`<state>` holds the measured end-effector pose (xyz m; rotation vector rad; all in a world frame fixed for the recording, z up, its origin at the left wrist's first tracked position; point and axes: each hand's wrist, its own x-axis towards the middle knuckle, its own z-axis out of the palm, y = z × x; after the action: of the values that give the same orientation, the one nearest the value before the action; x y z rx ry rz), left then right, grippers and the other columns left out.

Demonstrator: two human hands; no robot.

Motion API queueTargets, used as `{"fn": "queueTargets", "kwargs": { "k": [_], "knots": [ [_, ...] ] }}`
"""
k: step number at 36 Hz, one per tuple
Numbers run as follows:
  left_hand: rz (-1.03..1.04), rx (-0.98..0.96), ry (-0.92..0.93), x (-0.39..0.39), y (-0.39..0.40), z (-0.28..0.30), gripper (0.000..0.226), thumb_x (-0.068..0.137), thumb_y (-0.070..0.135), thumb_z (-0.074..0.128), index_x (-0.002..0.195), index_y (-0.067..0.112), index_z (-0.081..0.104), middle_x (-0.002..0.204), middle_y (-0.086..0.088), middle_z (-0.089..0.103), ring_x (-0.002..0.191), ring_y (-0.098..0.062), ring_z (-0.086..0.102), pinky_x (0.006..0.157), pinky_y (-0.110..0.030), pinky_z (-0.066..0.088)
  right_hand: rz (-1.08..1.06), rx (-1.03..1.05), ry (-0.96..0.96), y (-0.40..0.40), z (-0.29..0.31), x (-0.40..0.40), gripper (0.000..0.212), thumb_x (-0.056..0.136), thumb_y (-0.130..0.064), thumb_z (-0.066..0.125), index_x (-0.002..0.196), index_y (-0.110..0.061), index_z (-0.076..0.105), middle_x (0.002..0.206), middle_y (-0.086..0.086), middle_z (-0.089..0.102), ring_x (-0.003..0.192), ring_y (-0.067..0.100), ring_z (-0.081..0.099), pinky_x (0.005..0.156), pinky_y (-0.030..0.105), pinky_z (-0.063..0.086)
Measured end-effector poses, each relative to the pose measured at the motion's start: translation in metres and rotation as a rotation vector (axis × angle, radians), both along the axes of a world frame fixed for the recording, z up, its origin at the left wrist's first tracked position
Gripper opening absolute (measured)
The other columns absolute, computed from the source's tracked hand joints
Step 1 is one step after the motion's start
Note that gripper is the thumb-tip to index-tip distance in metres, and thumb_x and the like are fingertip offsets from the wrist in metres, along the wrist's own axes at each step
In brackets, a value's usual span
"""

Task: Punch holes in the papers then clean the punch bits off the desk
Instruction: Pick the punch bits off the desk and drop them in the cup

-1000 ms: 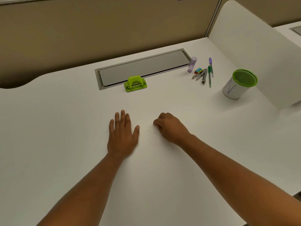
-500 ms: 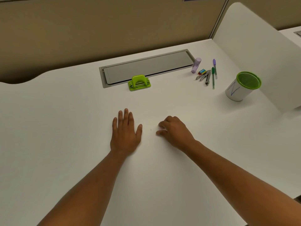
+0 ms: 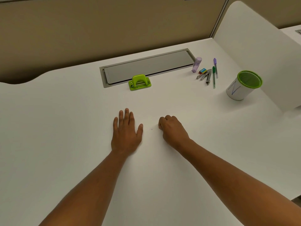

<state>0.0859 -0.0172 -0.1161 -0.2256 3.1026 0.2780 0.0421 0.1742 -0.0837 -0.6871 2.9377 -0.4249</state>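
Note:
My left hand (image 3: 126, 131) lies flat on the white desk (image 3: 65, 121), palm down, fingers straight and together. My right hand (image 3: 172, 129) rests a little to its right with the fingers curled under into a loose fist; nothing shows inside it. One tiny white punch bit (image 3: 151, 129) lies on the desk between the two hands. The green hole punch (image 3: 139, 82) stands farther back, by the front edge of the grey cable flap (image 3: 146, 67). No paper is in view.
At the back right lie a purple tube (image 3: 196, 64), a small eraser (image 3: 202, 71), metal clips (image 3: 204, 76) and two pens (image 3: 214, 74). A white cup with a green rim (image 3: 241, 88) stands beside the white side divider (image 3: 260, 46). A beige partition runs along the back.
My right hand's fingers opened toward the desk half a second ago and have curled back into a fist. My left hand has stayed flat. The view shifted slightly.

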Motion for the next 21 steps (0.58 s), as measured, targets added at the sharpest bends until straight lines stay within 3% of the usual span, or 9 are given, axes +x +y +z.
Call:
{"fn": "queueTargets", "kwargs": {
  "k": [3, 6, 11, 15, 21],
  "knots": [
    [-0.001, -0.001, 0.006, 0.0, -0.001, -0.001, 0.074, 0.097, 0.057, 0.01, 0.157, 0.012, 0.012, 0.165, -0.005, 0.0, 0.152, -0.023, -0.005, 0.123, -0.045, 0.003, -0.14, -0.137, -0.205, 0.004, 0.005, -0.01, 0.025, 0.076, 0.008, 0.045, 0.083, -0.014, 0.055, 0.087, 0.003, 0.062, 0.079, 0.023, 0.056, 0.063, 0.03, 0.042],
    [-0.004, 0.003, 0.002, 0.0, -0.001, 0.0, 0.074, 0.097, 0.057, 0.009, 0.156, 0.012, 0.012, 0.165, -0.005, 0.0, 0.152, -0.023, -0.006, 0.123, -0.045, 0.003, -0.371, -0.477, -0.452, 0.009, 0.017, -0.019, 0.018, 0.089, -0.006, 0.054, 0.081, -0.018, 0.065, 0.077, -0.009, 0.062, 0.069, 0.009, 0.055, 0.058, 0.019, 0.04],
    [-0.003, 0.0, 0.015, 0.002, -0.002, -0.001, 0.075, 0.097, 0.056, 0.009, 0.156, 0.011, 0.014, 0.165, -0.006, 0.002, 0.152, -0.022, -0.005, 0.123, -0.044, 0.004, -0.587, -0.979, -0.875, 0.025, 0.038, -0.034, 0.014, 0.095, -0.007, 0.058, 0.084, -0.009, 0.066, 0.069, 0.003, 0.055, 0.061, 0.012, 0.048, 0.059, 0.025, 0.038],
    [-0.01, 0.0, 0.023, 0.003, -0.002, -0.002, 0.075, 0.097, 0.056, 0.009, 0.156, 0.01, 0.017, 0.165, -0.006, 0.004, 0.152, -0.022, -0.003, 0.123, -0.044, 0.004, -0.66, -1.144, -0.922, 0.044, 0.051, -0.05, 0.015, 0.097, -0.004, 0.055, 0.087, -0.009, 0.064, 0.072, 0.003, 0.057, 0.063, 0.011, 0.052, 0.061, 0.024, 0.043],
    [-0.006, -0.005, 0.023, 0.003, -0.002, -0.003, 0.075, 0.096, 0.057, 0.008, 0.156, 0.012, 0.016, 0.165, -0.005, 0.003, 0.152, -0.021, -0.004, 0.123, -0.043, 0.004, -0.706, -1.222, -0.792, 0.078, 0.078, -0.082, 0.016, 0.098, -0.005, 0.052, 0.089, -0.013, 0.062, 0.074, 0.001, 0.057, 0.062, 0.008, 0.052, 0.053, 0.018, 0.046]
  ]
}}
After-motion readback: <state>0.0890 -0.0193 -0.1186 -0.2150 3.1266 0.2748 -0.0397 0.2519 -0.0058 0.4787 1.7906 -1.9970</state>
